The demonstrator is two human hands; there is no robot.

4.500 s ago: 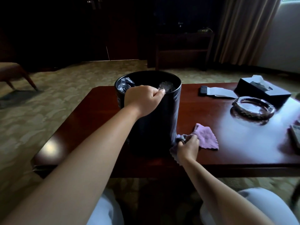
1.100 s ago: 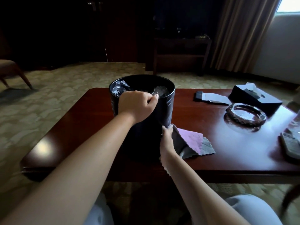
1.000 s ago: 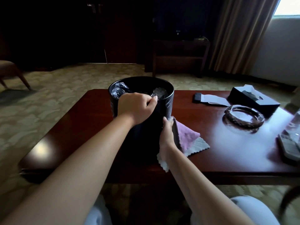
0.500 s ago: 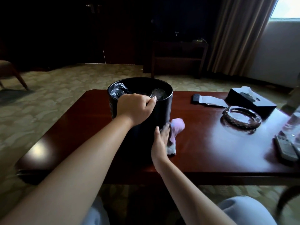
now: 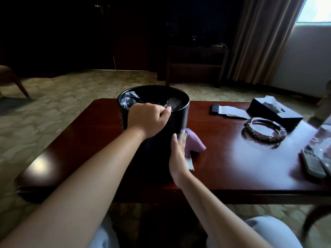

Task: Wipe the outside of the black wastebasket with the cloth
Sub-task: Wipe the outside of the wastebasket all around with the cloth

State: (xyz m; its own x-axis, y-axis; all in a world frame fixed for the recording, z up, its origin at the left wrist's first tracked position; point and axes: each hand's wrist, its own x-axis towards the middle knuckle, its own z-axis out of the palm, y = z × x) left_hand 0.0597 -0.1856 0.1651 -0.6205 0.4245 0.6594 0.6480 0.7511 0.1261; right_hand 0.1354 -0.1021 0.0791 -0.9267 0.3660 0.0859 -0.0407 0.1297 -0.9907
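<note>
The left hand point(image 5: 148, 119) grips the near rim of the bin point(image 5: 179, 120), fingers curled over the edge. The right hand point(image 5: 178, 156) lies with straight fingers flat on the cloth point(image 5: 194, 144), pressing it to the bin's right side; the cloth bunches out just right of the fingers onto the table point(image 5: 223, 167). Farther right of that hand sit an ashtray point(image 5: 264, 129), a tissue box point(image 5: 274, 111) and remotes point(image 5: 313, 163); nothing stands between them and the cloth.
</note>
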